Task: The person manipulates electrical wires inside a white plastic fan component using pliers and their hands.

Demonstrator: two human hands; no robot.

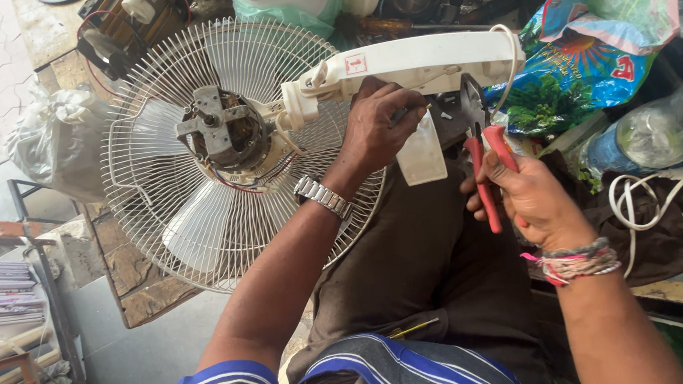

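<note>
— Across the person's lap, what's lying there?

— A dismantled table fan. Its white stem housing (420, 60) lies crosswise, long axis running left to right, with the wire grille (196, 229) and bare motor (221, 128) at its left end, overhanging a worn tabletop (130, 272).

— And the left hand?

— The left hand (377, 127) rests on the underside of the stem, fingers (401, 117) curled shut around something thin; I cannot tell what. A metal watch (323, 196) sits on that wrist.

— The right?

— The right hand (527, 196) grips red-handled pliers (483, 163), fingers wrapped round both handles, the nose pointing up toward the stem's right end, just beside a small white cover (422, 156) hanging below it. That hand is nearer the opening there.

— Around them?

— A colourful printed bag (592, 38) and a clear plastic bottle (665, 126) to the right, with a looped white cable (672, 204) below.
</note>
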